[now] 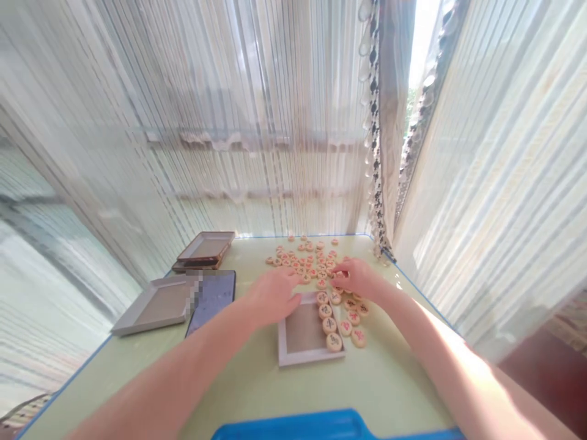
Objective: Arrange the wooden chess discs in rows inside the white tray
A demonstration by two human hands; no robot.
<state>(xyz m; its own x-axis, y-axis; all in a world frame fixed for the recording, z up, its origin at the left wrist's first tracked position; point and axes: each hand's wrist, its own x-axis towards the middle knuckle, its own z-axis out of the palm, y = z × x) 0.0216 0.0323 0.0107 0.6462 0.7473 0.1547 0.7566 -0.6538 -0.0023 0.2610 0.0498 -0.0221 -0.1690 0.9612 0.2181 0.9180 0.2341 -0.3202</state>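
A shallow grey tray (134, 308) is set at left on the surface (257, 385). The left hand (276, 294), thumb and fingers parted, is held at the far left corner of a pale open box (312, 356) — four xiangqi pieces (329, 325) are lined inside its right edge. More are scattered beyond and beside the right hand (356, 278), fingers curled; whether one is gripped cannot be told.

Two hands (271, 296), four pieces (329, 325) in one pale-rimmed tray (305, 356), dozens outside.

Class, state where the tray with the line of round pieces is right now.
In the head view, the tray sits on the table slightly right of centre, with the left hand by its far-left corner and loose pieces on its right.
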